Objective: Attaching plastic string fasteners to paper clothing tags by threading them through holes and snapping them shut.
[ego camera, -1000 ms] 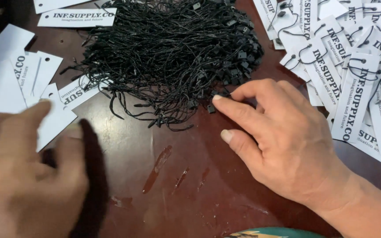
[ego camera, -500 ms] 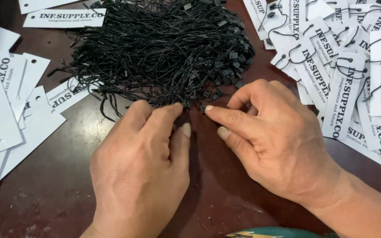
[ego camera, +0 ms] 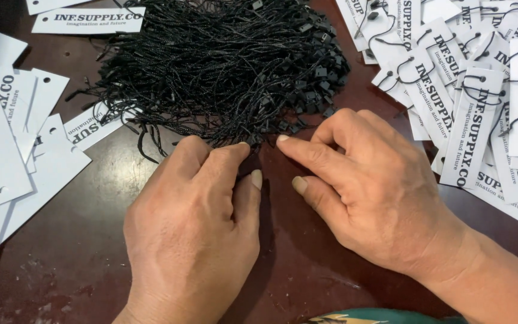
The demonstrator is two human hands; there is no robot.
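Two bare hands met at the near rim of a heap of black hang-tag strings (ego camera: 223,66) lying toward the bench's (ego camera: 91,240) far edge. The left hand (ego camera: 196,240) and right hand (ego camera: 367,192) pinched narrowly at strands there. White paper tags (ego camera: 7,156) lay along the left edge, strung tags (ego camera: 475,102) along the right.

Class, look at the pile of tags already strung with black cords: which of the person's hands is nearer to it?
Right. The right hand lies just beside the strung tags; the left hand sits farther off, across the right hand, its fingertips at the cord heap.
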